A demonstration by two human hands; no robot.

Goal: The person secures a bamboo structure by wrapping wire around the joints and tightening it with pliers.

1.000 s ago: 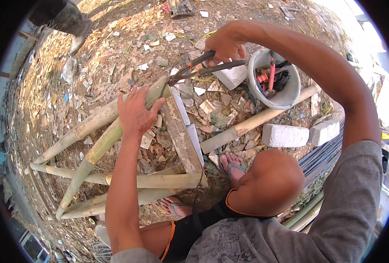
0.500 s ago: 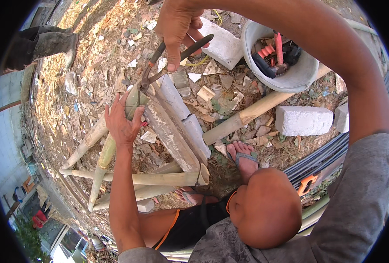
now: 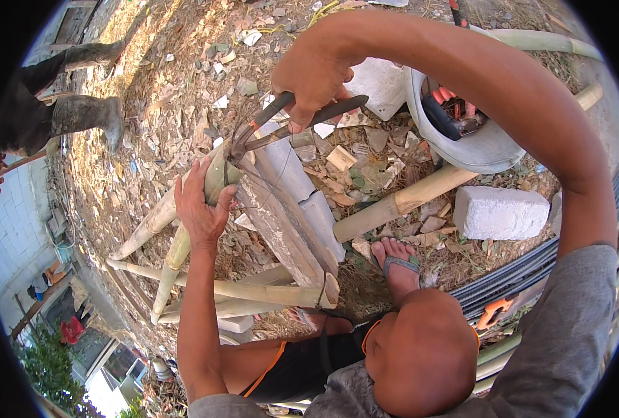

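Observation:
My right hand (image 3: 315, 78) grips the dark handles of a pair of pincers (image 3: 238, 148), which are spread apart. Their jaws sit at the top joint of a bamboo frame, where thin dark wire binds the poles; whether the jaws bite the wire is hard to tell. Just below the jaws, my left hand (image 3: 205, 205) wraps round the greenish end of a bamboo pole (image 3: 219, 177), thumb on its right side. A split, weathered bamboo piece (image 3: 281, 226) slopes from this joint to a lower corner tied with dark wire (image 3: 323, 289).
Right of the frame stand a grey bucket (image 3: 487, 153) of tools, a long bamboo pole (image 3: 400, 202) and a white block (image 3: 502, 212). A handsaw (image 3: 494, 312) lies by dark rods (image 3: 505, 268). Another person's boot (image 3: 90, 115) shows at far left. Rubble covers the ground.
My right hand has swung the pincers' handles clockwise, to the right and nearer me, with the jaws still at the joint. The left hand keeps its hold. More of the other person shows.

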